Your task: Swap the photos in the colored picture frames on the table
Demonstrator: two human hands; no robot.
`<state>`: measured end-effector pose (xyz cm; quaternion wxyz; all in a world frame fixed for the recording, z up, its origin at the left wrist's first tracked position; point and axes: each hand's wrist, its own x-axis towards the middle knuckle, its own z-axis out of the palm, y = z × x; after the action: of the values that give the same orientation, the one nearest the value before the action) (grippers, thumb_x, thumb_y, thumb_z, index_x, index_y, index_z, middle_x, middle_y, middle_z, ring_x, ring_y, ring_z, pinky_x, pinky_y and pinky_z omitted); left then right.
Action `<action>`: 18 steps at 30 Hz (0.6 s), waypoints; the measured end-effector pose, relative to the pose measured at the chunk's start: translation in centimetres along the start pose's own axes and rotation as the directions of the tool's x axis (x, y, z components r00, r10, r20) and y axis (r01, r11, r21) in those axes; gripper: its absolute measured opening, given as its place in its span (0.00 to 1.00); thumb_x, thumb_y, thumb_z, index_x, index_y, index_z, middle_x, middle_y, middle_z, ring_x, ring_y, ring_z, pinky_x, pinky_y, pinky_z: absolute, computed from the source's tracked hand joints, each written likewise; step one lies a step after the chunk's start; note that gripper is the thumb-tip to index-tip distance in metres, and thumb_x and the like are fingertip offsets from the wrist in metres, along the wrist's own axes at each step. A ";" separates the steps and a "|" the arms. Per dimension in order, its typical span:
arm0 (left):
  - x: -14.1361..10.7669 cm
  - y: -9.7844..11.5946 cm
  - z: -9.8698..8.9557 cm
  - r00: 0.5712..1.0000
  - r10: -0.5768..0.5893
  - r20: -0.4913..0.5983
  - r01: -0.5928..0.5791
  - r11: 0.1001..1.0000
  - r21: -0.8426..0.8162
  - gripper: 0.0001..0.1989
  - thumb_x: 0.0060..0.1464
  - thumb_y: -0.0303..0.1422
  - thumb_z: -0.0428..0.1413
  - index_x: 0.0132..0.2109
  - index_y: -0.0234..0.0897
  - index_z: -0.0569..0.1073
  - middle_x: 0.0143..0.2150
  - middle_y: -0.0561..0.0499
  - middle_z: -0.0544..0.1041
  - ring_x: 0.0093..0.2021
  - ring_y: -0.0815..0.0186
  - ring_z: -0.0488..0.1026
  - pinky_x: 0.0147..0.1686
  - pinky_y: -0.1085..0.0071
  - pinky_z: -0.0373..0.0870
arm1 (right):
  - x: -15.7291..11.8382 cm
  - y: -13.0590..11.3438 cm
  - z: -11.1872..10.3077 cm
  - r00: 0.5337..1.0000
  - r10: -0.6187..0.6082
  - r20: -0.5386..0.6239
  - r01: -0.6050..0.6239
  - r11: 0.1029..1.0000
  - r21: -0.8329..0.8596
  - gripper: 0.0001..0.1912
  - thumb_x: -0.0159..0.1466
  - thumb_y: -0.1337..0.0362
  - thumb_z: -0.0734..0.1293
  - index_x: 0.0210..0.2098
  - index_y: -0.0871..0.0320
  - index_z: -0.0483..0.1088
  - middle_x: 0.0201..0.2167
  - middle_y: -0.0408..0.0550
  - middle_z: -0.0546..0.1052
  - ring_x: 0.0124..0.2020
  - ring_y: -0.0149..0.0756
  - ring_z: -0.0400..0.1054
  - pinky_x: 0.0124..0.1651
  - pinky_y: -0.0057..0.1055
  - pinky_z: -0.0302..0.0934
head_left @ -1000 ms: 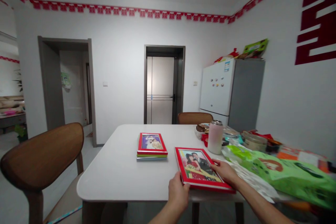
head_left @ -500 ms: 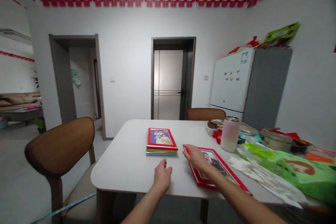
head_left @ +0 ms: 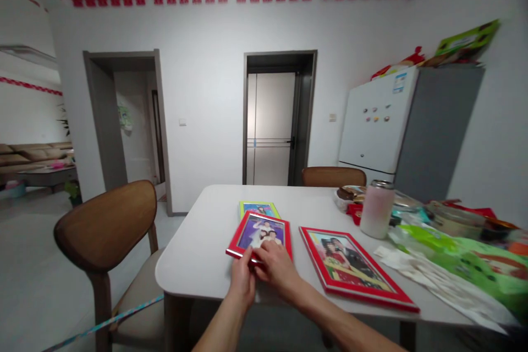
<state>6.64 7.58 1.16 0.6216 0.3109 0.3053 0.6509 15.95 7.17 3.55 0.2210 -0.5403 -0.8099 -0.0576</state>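
Observation:
Both my hands are at the near edge of a small red photo frame [head_left: 284, 231], which is tilted and pulled forward off a green frame [head_left: 246, 208]. My left hand [head_left: 242, 275] grips its lower edge, fingers closed. My right hand [head_left: 275, 265] is closed on the same edge beside it, fingertips over the picture's lower part. To the right, a larger red photo frame [head_left: 363, 264] lies face up on the white table [head_left: 198, 253], with no hand on it.
At the right of the table are a pink bottle [head_left: 377, 210], white gloves [head_left: 437, 280], a green package [head_left: 474, 264] and several bowls. A brown chair [head_left: 111, 225] stands at the left, another [head_left: 333, 176] behind the table.
My right hand has left the larger red frame and moved left. Both hands have taken hold of the small red frame and drawn it nearer, uncovering the green frame. The view has shifted slightly.

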 end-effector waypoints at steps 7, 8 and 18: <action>-5.5 2.6 2.0 0.951 0.300 0.072 -0.302 0.859 0.413 0.18 0.45 0.37 0.53 0.43 0.32 0.68 0.40 0.46 0.74 0.42 0.59 0.70 0.43 0.67 0.65 | -3.6 -2.4 -4.6 0.958 0.276 -0.078 -0.074 0.498 0.864 0.24 0.52 0.63 0.60 0.49 0.55 0.58 0.50 0.50 0.63 0.51 0.39 0.55 0.50 0.37 0.51; -6.2 2.9 2.1 0.923 0.348 0.165 -0.382 0.778 0.498 0.18 0.47 0.37 0.51 0.46 0.34 0.66 0.44 0.46 0.73 0.46 0.60 0.68 0.46 0.67 0.63 | -3.9 -2.4 -5.3 0.938 0.344 -0.039 -0.079 0.321 0.944 0.25 0.53 0.61 0.58 0.51 0.55 0.56 0.50 0.50 0.64 0.49 0.38 0.57 0.47 0.36 0.54; -7.7 -0.5 -0.2 0.485 0.161 0.859 -0.834 -0.212 0.510 0.21 0.53 0.33 0.41 0.54 0.37 0.59 0.55 0.46 0.63 0.53 0.59 0.61 0.49 0.60 0.62 | -6.7 2.7 -4.4 0.829 0.503 0.246 -0.213 -0.122 0.969 0.20 0.47 0.56 0.66 0.36 0.62 0.67 0.25 0.44 0.74 0.26 0.31 0.67 0.30 0.28 0.60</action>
<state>7.08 -0.14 0.42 -0.0495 0.8812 0.2971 0.3644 21.83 1.15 4.34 0.6211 -0.4149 -0.3995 0.5315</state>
